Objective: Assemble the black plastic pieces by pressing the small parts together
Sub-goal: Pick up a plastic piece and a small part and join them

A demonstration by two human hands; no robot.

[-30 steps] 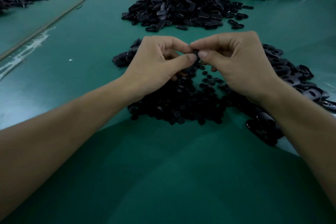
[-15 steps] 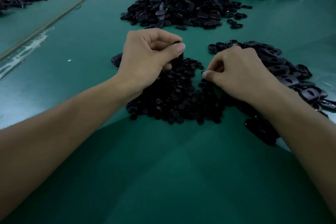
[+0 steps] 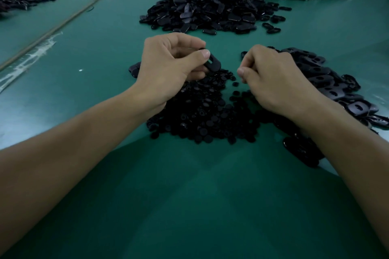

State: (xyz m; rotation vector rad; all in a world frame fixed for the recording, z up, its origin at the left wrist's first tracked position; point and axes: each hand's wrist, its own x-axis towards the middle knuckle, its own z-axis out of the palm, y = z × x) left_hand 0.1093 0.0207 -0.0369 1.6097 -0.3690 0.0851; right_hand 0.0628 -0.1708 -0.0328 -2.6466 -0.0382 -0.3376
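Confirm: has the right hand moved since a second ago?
Yes. The right hand has parted from the left hand, which holds an oblong piece, and dropped toward the pile of small round parts.

Bare L hand (image 3: 166, 69) & bare R hand (image 3: 271, 78), thumbnails cut short; L forearm (image 3: 73, 153) & R forearm (image 3: 347, 153) bare to frame edge.

the right hand (image 3: 271, 78) hides what, if anything, its fingers (image 3: 252, 57) pinch; the top edge cuts off the far pile (image 3: 202, 6).
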